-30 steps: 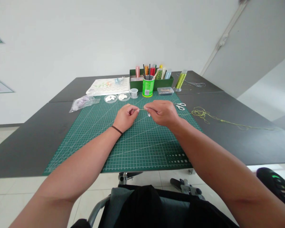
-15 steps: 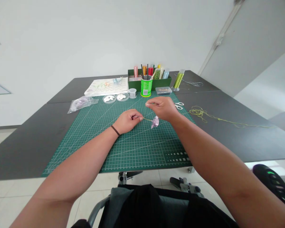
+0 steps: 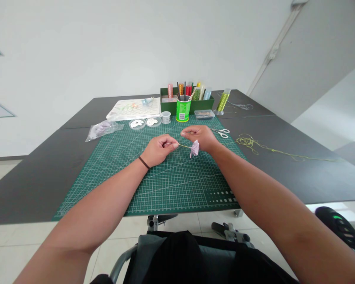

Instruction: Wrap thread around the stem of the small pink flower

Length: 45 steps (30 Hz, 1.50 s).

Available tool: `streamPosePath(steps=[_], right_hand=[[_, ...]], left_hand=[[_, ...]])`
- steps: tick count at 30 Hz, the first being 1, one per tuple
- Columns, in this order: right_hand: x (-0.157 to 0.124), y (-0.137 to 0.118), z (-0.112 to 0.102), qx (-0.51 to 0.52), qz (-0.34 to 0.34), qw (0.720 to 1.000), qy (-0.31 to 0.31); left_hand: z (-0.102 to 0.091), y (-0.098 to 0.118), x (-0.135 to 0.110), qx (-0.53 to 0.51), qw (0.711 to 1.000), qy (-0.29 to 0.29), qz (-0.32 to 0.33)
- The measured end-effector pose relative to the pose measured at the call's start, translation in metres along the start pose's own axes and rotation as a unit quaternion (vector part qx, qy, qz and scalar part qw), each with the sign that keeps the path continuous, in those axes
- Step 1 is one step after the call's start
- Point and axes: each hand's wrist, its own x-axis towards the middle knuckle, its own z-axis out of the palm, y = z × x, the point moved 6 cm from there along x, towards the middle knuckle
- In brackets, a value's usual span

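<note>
My left hand is closed in a pinch on the thin green stem of a small lilac paper flower, held just above the green cutting mat. The stem runs right from my fingertips to the bloom. My right hand hovers just right of the flower with thumb and fingers pinched together near the stem; what it grips is too fine to see. A dark band sits on my left wrist.
At the mat's far edge stand a green cup of sticks, a green box of bead tubes, small dishes, a clear case, and scissors. Tangled yellow-green wire lies right, a plastic bag left.
My hands parted, showing the lilac flower on its stem between them. The right hand rose toward the scissors, then came back down close to the bloom. The left hand barely shifted.
</note>
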Motion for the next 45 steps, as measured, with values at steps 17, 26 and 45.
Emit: streamPosePath(steps=[17, 26, 45], right_hand=[[-0.018, -0.029, 0.038, -0.095, -0.026, 0.993, -0.067], [-0.024, -0.045, 0.038, -0.095, -0.076, 0.989, -0.078], [-0.032, -0.07, 0.002, -0.187, -0.235, 0.952, 0.065]], left_hand=[[-0.022, -0.016, 0.0, -0.013, 0.981, 0.191, -0.036], [-0.03, -0.023, -0.002, 0.048, 0.966, 0.249, -0.049], [-0.013, -0.004, 0.002, 0.205, 0.971, 0.115, 0.032]])
